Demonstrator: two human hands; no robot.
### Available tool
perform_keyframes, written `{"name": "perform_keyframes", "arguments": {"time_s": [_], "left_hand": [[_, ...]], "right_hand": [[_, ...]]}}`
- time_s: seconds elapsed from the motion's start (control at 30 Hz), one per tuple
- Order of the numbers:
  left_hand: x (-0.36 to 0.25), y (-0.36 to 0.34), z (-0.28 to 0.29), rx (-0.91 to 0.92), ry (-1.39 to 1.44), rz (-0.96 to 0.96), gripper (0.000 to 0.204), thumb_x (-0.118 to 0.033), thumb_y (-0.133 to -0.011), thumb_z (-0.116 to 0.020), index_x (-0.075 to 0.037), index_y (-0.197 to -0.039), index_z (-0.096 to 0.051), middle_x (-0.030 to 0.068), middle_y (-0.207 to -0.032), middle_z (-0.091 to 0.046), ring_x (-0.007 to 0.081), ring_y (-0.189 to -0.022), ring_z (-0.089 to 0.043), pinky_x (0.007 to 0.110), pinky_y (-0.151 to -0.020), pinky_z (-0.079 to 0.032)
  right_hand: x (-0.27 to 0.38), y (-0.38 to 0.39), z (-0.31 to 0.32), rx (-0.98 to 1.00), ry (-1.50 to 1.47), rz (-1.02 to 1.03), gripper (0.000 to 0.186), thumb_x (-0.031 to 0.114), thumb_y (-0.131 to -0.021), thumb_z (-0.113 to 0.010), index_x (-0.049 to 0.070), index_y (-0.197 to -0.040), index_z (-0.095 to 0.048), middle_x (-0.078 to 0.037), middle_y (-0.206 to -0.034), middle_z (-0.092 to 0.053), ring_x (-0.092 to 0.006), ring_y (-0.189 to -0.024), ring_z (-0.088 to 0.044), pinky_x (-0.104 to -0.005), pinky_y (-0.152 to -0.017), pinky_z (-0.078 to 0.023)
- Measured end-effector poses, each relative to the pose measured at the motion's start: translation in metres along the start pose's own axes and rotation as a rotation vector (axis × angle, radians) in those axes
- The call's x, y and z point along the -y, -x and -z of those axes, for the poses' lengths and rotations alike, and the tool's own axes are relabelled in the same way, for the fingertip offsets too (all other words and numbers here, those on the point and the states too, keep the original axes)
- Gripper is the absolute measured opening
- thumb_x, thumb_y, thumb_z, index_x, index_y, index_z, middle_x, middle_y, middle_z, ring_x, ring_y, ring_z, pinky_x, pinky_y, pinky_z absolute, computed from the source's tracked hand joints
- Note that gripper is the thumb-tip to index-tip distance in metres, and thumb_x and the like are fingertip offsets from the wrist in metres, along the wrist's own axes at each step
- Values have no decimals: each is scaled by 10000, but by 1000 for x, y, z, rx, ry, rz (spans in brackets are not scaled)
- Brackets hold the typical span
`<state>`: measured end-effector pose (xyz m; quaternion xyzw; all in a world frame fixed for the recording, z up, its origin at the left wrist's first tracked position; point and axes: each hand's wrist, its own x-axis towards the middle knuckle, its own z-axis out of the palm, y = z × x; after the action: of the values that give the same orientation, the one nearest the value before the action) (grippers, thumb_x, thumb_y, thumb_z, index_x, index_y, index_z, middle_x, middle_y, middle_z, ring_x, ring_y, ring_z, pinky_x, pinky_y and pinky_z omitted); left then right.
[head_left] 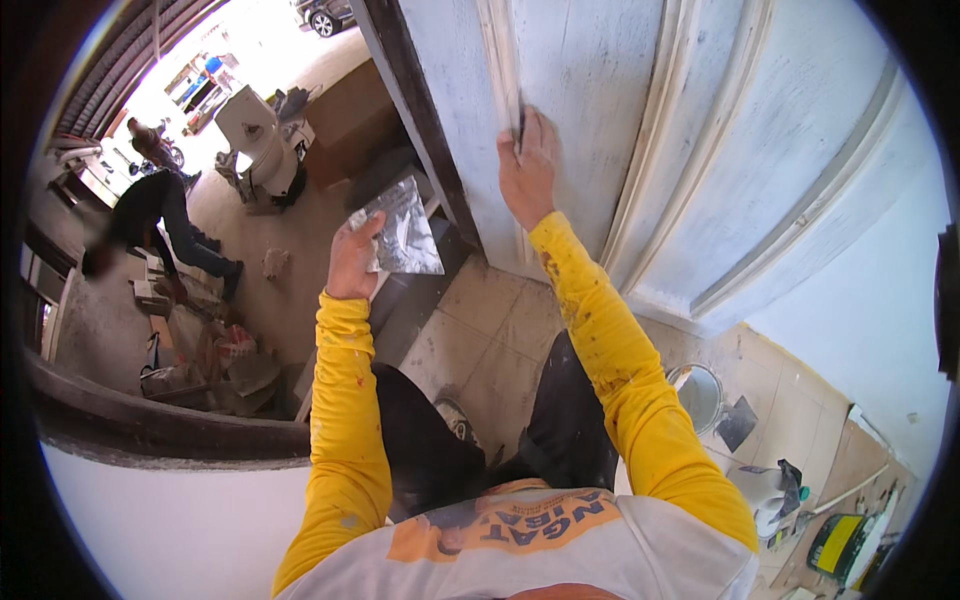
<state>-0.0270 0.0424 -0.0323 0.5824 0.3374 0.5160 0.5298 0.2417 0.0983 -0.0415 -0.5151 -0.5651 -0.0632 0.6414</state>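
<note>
My left hand (352,258) is closed on a shiny silver square sheet (412,236), its thumb across the top; whether it is a metal plate or foil I cannot tell. My right hand (528,172) is up against a whitish, patchily painted door (590,70), beside a raised strip of moulding (500,50). Its fingers are closed on a thin dark flat piece (519,132), mostly hidden by the hand, with an edge at the moulding. More raised mouldings (655,130) run along the door to the right.
Right of my legs are a metal can (697,397), a dark square sheet (737,424), a white bottle (757,486) and a black-and-yellow container (838,545). Left, beyond the dark door frame (415,90), a person (170,220) bends over scattered materials; a white toilet (257,140) stands farther back.
</note>
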Motion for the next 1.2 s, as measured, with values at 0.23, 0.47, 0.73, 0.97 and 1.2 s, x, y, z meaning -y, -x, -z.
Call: {"name": "perform_keyframes", "arguments": {"time_s": [0.23, 0.47, 0.73, 0.97, 1.2], "left_hand": [[-27, 0, -7, -39, 94, 52, 191, -80, -931, -615, 25, -1090, -630, 96, -1045, -695, 200, -891, -682, 322, -818, -533], [-21, -28, -9, -60, 219, 176, 341, -118, -845, -678, 43, -1143, -635, 119, -1103, -686, 251, -1027, -655, 346, -926, -485], [3, -16, -15, -81, 245, 259, 363, -111, -799, -713, 27, -1126, -636, 105, -1079, -688, 231, -969, -662, 326, -888, -500], [-6, -6, -16, -62, 27, 118, 219, -104, -923, -607, 3, -1111, -637, 55, -1047, -684, 164, -934, -662, 292, -812, -526], [-3, 0, -12, 22, 40, -3, 257, -91, -893, -641, -4, -1135, -636, 47, -1034, -687, 193, -954, -651, 325, -852, -510]], "right_hand": [[-8, 1, 0, -2, -205, -51, 486, 102, -912, -574, -9, -1370, -456, -234, -1309, -500, -412, -1228, -457, -453, -1053, -372], [-15, 29, 46, 213, -213, -219, 452, 163, -997, -503, 20, -1422, -449, -231, -1363, -523, -367, -1244, -515, -373, -1049, -397], [-6, -22, 32, 151, -169, -101, 424, 174, -990, -503, 10, -1381, -495, -251, -1320, -562, -400, -1225, -530, -385, -1046, -402], [-19, 37, 50, 257, -199, -198, 448, 227, -1001, -520, -4, -1383, -488, -223, -1264, -609, -334, -1136, -610, -360, -973, -467], [-22, 24, 21, 120, -98, -122, 526, 279, -1009, -517, 5, -1443, -401, -230, -1361, -526, -358, -1234, -533, -372, -1037, -413]]}}
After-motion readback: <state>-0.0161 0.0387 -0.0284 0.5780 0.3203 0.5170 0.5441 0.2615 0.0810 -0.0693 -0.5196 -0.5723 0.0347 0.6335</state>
